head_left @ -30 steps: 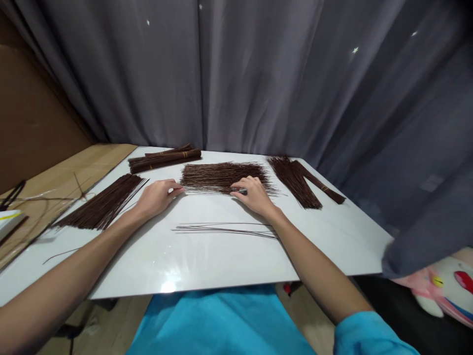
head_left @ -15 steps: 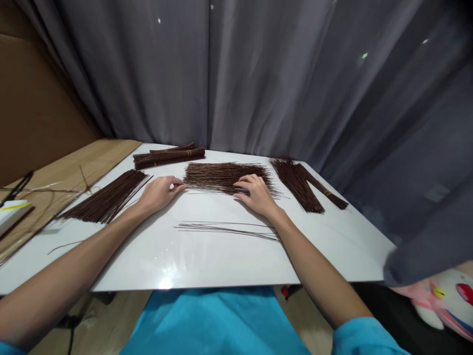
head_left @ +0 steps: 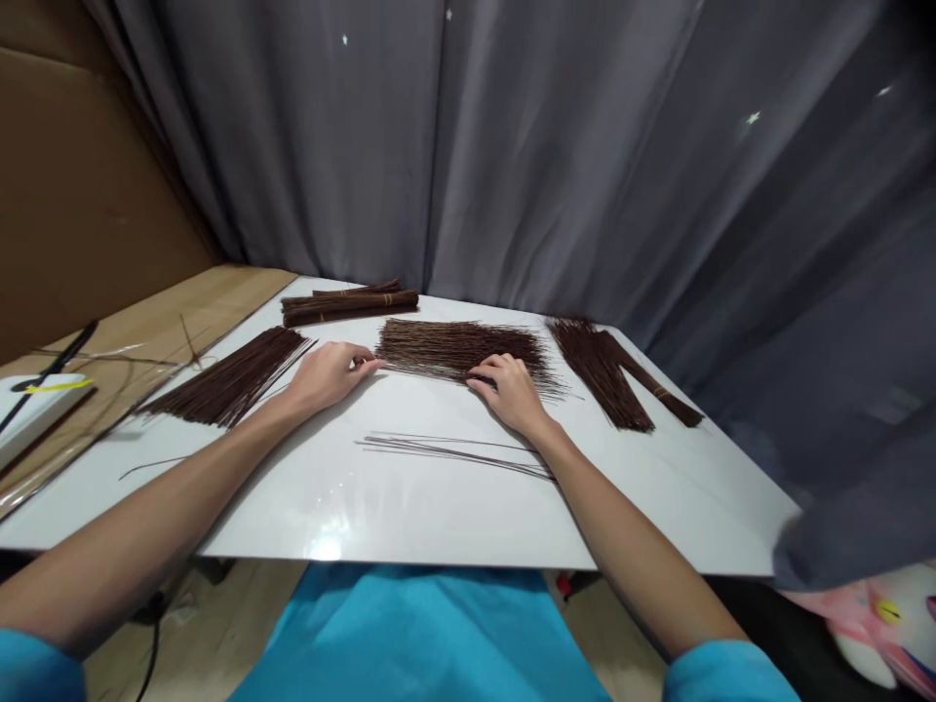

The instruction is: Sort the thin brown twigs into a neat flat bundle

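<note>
Brown stick pile (head_left: 453, 346) looked super wiry, raggedy-ended; left hand (head_left: 334, 374) pinched its near corner, right hand (head_left: 510, 392) curled, couldn't tell if gripping.

I can read no text, label, brand or number anywhere before me. The only sign-like marks I make out are small, pale, star-shaped figures (head_left: 753, 118) scattered over the dark grey, folded fabric curtain (head_left: 548, 166) facing me. A faint, pale, roughly rectangular patch (head_left: 887, 410) shows on its right part, too indistinct for me to tell what it is. On the white, flat-topped, box-like object (head_left: 36, 424) at my left, I make out only a thin yellow strip (head_left: 62, 386).
</note>
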Demonstrator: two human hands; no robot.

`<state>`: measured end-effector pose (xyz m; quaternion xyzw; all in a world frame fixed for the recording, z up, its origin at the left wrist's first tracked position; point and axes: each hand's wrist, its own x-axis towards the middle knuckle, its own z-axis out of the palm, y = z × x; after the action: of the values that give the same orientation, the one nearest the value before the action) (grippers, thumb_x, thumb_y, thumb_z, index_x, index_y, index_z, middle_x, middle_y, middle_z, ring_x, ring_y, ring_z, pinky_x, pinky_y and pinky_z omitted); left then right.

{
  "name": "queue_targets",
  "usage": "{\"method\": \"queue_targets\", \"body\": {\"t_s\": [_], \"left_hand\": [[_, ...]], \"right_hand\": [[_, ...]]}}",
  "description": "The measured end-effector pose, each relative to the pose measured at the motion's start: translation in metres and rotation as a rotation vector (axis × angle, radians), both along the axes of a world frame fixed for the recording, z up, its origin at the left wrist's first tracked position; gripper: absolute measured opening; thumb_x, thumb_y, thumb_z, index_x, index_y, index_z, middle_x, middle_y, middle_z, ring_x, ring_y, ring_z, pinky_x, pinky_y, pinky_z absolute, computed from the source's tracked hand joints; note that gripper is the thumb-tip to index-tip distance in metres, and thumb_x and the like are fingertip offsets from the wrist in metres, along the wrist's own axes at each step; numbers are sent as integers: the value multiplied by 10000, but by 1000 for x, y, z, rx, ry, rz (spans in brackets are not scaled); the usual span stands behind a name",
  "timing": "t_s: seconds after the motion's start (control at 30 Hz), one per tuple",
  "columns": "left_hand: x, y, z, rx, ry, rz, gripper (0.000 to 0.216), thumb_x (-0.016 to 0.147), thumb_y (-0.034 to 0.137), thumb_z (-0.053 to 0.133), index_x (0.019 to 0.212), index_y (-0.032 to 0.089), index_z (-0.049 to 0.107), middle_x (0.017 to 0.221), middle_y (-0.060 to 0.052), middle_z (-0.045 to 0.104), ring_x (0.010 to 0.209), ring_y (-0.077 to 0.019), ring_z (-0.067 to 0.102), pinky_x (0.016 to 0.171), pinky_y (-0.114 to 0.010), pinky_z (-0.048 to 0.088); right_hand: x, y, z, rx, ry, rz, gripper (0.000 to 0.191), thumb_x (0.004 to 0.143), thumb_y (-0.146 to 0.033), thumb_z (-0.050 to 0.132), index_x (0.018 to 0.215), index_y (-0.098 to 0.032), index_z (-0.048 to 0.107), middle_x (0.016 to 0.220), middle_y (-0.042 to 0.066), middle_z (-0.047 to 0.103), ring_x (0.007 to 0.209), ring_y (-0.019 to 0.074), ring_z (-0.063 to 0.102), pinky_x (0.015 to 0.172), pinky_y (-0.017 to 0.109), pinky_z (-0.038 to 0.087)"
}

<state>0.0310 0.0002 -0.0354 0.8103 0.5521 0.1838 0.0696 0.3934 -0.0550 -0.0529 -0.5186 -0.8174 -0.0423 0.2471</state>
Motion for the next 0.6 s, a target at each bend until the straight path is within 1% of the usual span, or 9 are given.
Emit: {"method": "queue_targets", "body": {"t_s": [0.07,0.13,0.23,0.3,0.33,0.4,0.47,0.6], "left_hand": [[-3,2,4,7,12,78,563,1025,676,469,1096,267,850,995,-120,810,946,-334,711,784,-392,450],[-14,8,8,8,31,191,589,1031,680,448,1120,247,837,1020,-153,799,986,-364,706,821,-423,463],[-42,19,14,10,94,378,529,1024,630,495,1155,220,803,1076,-186,778,1037,-388,688,870,-458,474],[-63,25,19,2,161,451,500,1015,596,538,1162,184,779,1136,-204,757,1063,-382,668,911,-470,475],[-73,27,21,-27,190,481,500,1006,591,561,1145,158,770,1138,-210,751,1055,-373,660,921,-473,474],[-88,30,23,-56,205,494,494,1000,567,595,1121,115,753,1136,-221,743,1027,-345,647,923,-468,470],[-96,31,23,-79,203,474,482,1000,543,606,1122,97,742,1144,-223,740,999,-313,635,899,-442,467],[-98,36,16,-104,204,423,468,965,579,639,1099,146,754,1094,-177,759,917,-261,628,804,-355,447]], "right_hand": [[-1,-1,2,10,-1,4,251,1099,-379,591,1178,-268,802,1193,91,729,1141,297,586,971,446,408],[-1,-2,3,22,-1,6,243,1091,-374,601,1200,-270,793,1203,90,725,1148,299,584,976,448,406],[-2,-2,3,27,-1,5,258,1084,-389,610,1236,-268,780,1226,94,720,1160,302,580,983,451,406],[-2,-1,2,14,-7,8,262,1077,-388,618,1243,-264,778,1236,99,719,1170,306,576,984,454,409],[-2,0,0,6,-11,11,261,1074,-380,621,1245,-262,779,1239,102,719,1173,309,575,982,456,411],[-1,2,-3,-6,-9,19,255,1070,-355,622,1247,-261,781,1237,105,721,1171,312,575,978,459,413],[0,4,-5,-8,5,21,250,1071,-338,617,1242,-267,785,1227,105,724,1155,313,577,970,464,415],[3,6,-8,-2,44,9,231,1069,-359,625,1179,-280,812,1189,102,730,1115,315,582,954,475,417]]}}
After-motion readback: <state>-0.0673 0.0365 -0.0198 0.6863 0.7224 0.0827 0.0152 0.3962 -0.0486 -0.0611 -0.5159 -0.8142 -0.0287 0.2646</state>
